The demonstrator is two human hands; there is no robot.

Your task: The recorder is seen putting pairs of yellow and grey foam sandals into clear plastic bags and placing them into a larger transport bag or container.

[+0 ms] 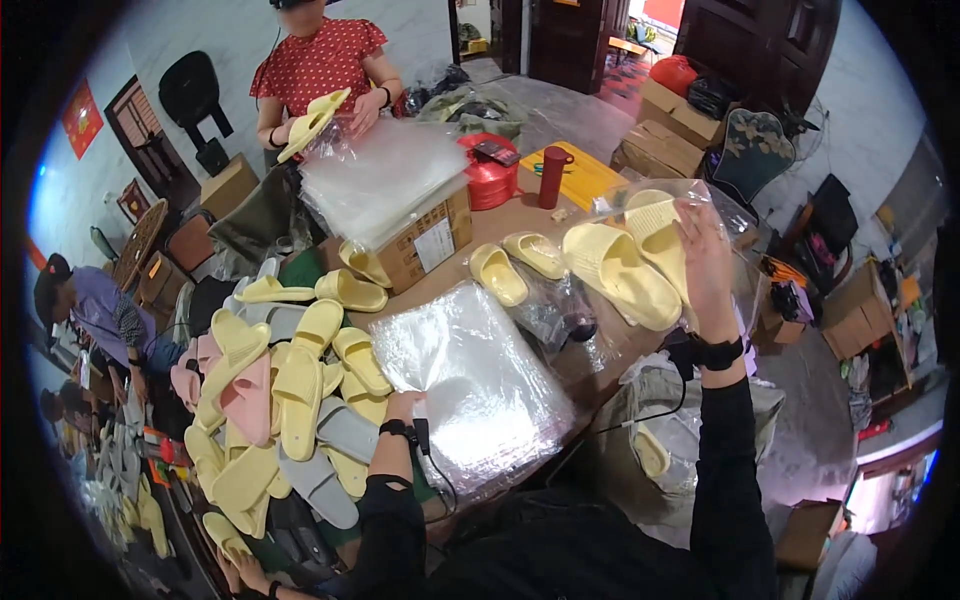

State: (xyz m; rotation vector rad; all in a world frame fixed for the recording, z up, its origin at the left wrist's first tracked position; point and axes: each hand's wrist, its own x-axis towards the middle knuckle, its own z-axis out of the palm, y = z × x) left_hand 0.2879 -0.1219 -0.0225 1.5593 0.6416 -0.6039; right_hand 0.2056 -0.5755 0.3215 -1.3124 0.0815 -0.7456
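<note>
Cluttered with slippers and plastic, the brown worktop [520, 225] ran out ahead of me. My right hand [705, 265] was clenched on a pair of yellow slippers [625, 262] inside a clear bag [700, 200], raised above the worktop's far side. My left hand [402, 405] rested on the stack of clear bags [470, 380]; I couldn't tell its grip. I judged the soles should stay flat together while sliding in.

Labelled brown carton [425, 243] mid-table, clear bags [470, 385] front

pale yellow slippers [620, 272], pink slippers [247, 398] and grey ones [320, 487] in the pile, red white-dotted blouse [318, 62], dark red tumbler [551, 177], yellow box [585, 174]
</note>
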